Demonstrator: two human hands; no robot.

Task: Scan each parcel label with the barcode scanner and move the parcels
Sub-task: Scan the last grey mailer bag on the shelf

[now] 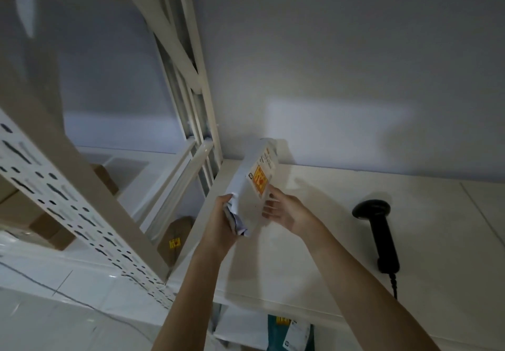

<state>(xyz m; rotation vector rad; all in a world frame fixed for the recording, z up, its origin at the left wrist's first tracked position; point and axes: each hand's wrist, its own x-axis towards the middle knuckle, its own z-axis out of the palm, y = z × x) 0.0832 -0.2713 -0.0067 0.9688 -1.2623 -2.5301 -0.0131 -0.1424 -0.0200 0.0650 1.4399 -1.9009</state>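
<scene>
Head view shows a white parcel (250,195) that is held up above the white table (341,241), tilted, with its far end pointing toward the wall. A label with an orange and yellow sticker (259,180) is seen on its upper face. The parcel is gripped at its crumpled near edge by the left hand (222,223), whose fingers are curled around the folded wrapping. The right side of the parcel is touched by the right hand (284,210); its fingers are spread and nearly straight against the white surface, under the label.

A black barcode scanner (378,234) is laid on the table to the right, well apart from both hands, with its head toward the wall and its coiled cable running to the near edge.

White metal shelving (82,214) with slotted uprights is placed to the left of the table. Brown cardboard boxes (173,238) are seen behind it, one of them with a yellow sticker. More parcels (289,331), white and teal, are partly visible under the table edge at the bottom.
</scene>
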